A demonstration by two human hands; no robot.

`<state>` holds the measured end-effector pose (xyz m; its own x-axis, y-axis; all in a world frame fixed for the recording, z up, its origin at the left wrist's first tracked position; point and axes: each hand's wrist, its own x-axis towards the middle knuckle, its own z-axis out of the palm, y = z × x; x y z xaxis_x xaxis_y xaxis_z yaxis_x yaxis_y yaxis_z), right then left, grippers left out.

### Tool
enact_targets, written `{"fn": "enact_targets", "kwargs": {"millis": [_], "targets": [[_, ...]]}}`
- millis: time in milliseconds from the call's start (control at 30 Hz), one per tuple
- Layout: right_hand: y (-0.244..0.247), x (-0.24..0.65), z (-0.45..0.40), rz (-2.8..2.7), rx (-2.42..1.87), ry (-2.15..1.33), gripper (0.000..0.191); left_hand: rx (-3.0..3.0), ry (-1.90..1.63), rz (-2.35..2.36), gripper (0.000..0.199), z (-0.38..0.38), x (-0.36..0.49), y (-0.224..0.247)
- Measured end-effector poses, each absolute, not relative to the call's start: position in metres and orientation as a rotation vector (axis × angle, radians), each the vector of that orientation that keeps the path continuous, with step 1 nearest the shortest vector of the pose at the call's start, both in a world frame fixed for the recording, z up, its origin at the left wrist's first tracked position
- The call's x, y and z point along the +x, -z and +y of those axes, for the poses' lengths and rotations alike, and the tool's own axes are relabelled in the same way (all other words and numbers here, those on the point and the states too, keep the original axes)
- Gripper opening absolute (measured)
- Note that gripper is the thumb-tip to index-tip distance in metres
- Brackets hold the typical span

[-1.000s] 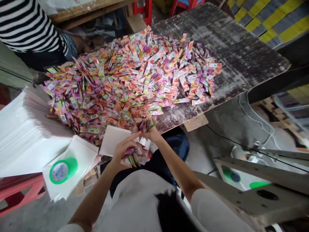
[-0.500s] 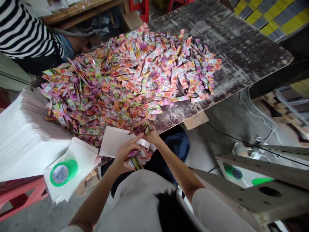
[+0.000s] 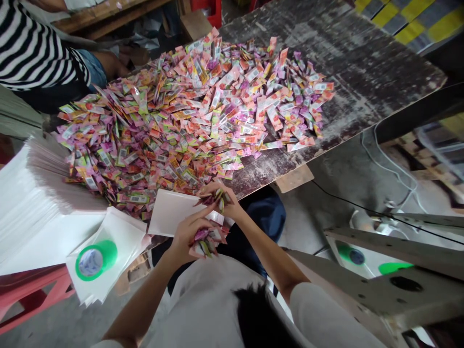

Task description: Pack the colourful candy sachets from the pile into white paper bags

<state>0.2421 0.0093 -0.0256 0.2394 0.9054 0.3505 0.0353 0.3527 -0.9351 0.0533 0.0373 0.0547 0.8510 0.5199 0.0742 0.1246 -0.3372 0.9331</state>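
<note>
My left hand (image 3: 185, 237) is closed round a bunch of small printed sachets (image 3: 206, 242), pink, purple and green, whose ends stick out toward my body. Just above it, my right hand (image 3: 230, 203) grips a smaller bunch of the same sachets (image 3: 219, 199). The left fingers reach up to the right hand's bunch. Behind the hands, a white card or envelope (image 3: 168, 212) lies at the table's near edge, partly covered by my left hand. A large heap of loose sachets (image 3: 181, 125) spreads over the dark table beyond.
At left stands a thick stack of white envelopes (image 3: 43, 208). Green tape (image 3: 89, 262) lies on loose white sheets (image 3: 105, 285) above a red stool (image 3: 39, 299). The worn table (image 3: 348, 87) extends right. A person in a striped shirt (image 3: 32, 53) is across the heap. A metal frame (image 3: 384, 270) stands at right.
The view has shifted slightly. Both hands keep their bunches, and my left hand has moved a little to the right, nearer my right hand.
</note>
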Motion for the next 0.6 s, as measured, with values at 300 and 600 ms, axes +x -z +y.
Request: {"fn": "enact_targets", "kwargs": {"millis": [300, 600], "targets": [[0.004, 0.248, -0.003, -1.202, -0.969, -0.752, 0.028, 1.897, -0.561, 0.475, 0.025, 0.024, 0.044, -0.070], [0.006, 0.250, -0.010, -1.193, -1.022, -0.757, 0.033, 1.918, -0.540, 0.526, 0.030, 0.030, 0.036, -0.065]]}}
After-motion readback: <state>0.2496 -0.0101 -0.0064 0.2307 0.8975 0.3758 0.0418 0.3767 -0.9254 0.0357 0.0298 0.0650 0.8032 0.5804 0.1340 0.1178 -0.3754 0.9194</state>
